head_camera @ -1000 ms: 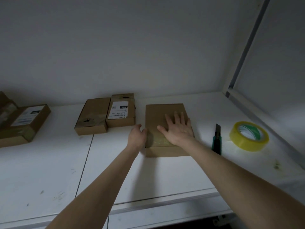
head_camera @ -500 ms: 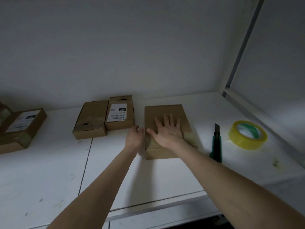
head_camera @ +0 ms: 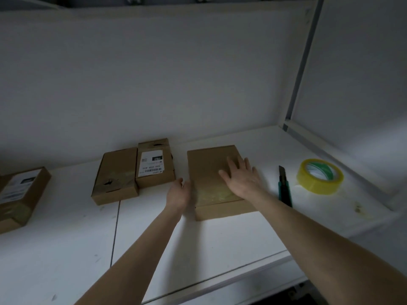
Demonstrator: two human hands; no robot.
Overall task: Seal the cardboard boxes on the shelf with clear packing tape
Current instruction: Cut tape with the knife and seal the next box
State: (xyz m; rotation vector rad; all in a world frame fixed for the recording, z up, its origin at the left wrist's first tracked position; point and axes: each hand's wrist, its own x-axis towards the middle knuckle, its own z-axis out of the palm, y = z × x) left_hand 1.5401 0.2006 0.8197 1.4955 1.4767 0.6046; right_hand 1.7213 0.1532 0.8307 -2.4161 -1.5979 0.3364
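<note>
Here we are at the white shelf [head_camera: 198, 249], dim light, and the flat box [head_camera: 209, 170] sits right in the middle of it, lid up, long side running away from the person. The right hand [head_camera: 241, 179] is laid flat on the lid, open, fingers spread and straight, palm down over the right half of the top. Just in front of that palm there is a shiny yellowish strip of tape [head_camera: 212, 193] across the near end of the lid.

Over on the other side, the left hand [head_camera: 178, 194] is up against the box's left wall, thumb on top, fingers loosely straight along the cardboard. It is open and pressing, not wrapped round anything.

To the right of the box, the cutter knife [head_camera: 285, 190] lies on the shelf, green body, dark blade end pointing to the back wall, just beside the right forearm. Further right again, well apart from the box, the tape roll [head_camera: 317, 188] lies flat, yellowish, with a green core showing through the hole.

Left of the action, two smaller boxes sit touching side by side: a plain box [head_camera: 114, 175] with a dark tear near its front, and a labelled box [head_camera: 154, 170] with a white barcode sticker on top. At the far left edge another box [head_camera: 19, 194] carries a white label, partly cut off by the frame.
</note>
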